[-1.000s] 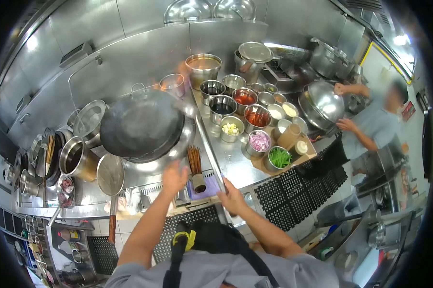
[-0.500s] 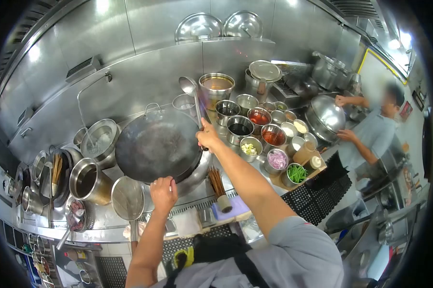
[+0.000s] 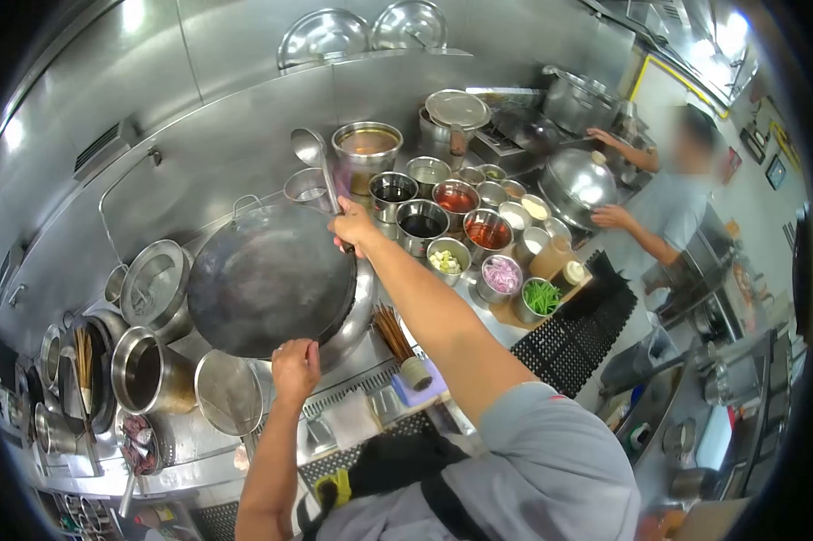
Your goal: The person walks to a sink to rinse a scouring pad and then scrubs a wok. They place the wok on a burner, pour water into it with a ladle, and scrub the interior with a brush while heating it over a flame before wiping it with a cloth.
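Observation:
A large dark wok (image 3: 271, 279) sits on the stove in front of me, with light steam over its inside. My left hand (image 3: 296, 368) is closed at the wok's near rim; the part inside its fingers is hidden. Over the wok's right edge, my right hand (image 3: 354, 225) grips the handle of a metal ladle (image 3: 308, 147). The ladle points up and away, its bowl above a small metal pot (image 3: 307, 187) behind the wok. A bamboo brush (image 3: 395, 338) lies to the right of my left hand, and a round strainer (image 3: 229, 392) to its left.
Several metal pots hold sauces, such as red sauce (image 3: 488, 235), plus chopped onion (image 3: 501, 275) and green pieces (image 3: 542, 296). On the left stand a tall pot (image 3: 149, 365) and a dish of meat (image 3: 138, 442). A co-worker (image 3: 681, 194) stands right, by a domed lid (image 3: 582, 185).
My view has turned to the right. The co-worker's hands have come off the domed lid, which now sits lower. My hands keep about the same places at the wok and ladle.

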{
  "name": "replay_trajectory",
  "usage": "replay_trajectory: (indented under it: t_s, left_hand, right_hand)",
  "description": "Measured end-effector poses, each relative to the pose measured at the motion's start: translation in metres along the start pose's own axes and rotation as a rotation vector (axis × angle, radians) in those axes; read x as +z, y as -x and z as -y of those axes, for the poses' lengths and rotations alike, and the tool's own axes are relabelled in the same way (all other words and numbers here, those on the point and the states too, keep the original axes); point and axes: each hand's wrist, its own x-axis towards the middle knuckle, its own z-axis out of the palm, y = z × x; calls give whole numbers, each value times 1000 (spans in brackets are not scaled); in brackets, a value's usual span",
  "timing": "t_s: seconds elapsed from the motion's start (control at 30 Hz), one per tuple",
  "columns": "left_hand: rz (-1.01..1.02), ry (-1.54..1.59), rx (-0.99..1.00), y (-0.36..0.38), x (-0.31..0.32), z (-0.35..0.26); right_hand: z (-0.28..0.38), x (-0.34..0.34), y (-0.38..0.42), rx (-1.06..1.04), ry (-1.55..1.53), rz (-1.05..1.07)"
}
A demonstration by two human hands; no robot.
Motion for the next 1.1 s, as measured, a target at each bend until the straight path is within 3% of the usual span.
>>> replay_trajectory:
  t_s: [0.03,0.13,0.17,0.23,0.33,0.4,0.47,0.53,0.6,0.8,1.0,1.1]
  left_hand:
    - [4,1,0,0,1,1]
    - [-36,-38,54,4,5,6]
    - [-23,-37,61,3,4,7]
    - [-48,-34,77,4,5,6]
    - [-73,-44,105,2,2,1]
    - [-56,-68,97,3,1,0]
    - [-65,-75,88,5,3,2]
    - [-65,-88,72,6,7,-1]
    - [-60,-115,48,3,6,-7]
    - [-53,-212,41,9,16,-10]
    - [-165,-343,62,15,27,-19]
    - [-116,-363,19,19,23,-23]
  right_hand:
    - [-2,-3,-14,40,-46,-33]
    - [-18,-1,-23,-156,338,3]
    - [-23,3,-3,-117,319,-98]
    - [-56,1,38,-234,214,-85]
    - [-84,-4,160,-393,185,-82]
    - [-91,-21,215,139,-116,17]
    - [-160,-61,240,-293,149,-18]
    - [-182,-101,284,-274,306,-63]
    - [-163,-135,333,-119,537,-49]
    - [-198,-187,390,76,541,-14]
    - [-247,-200,393,13,663,-32]
    - [-264,-205,391,-8,714,-79]
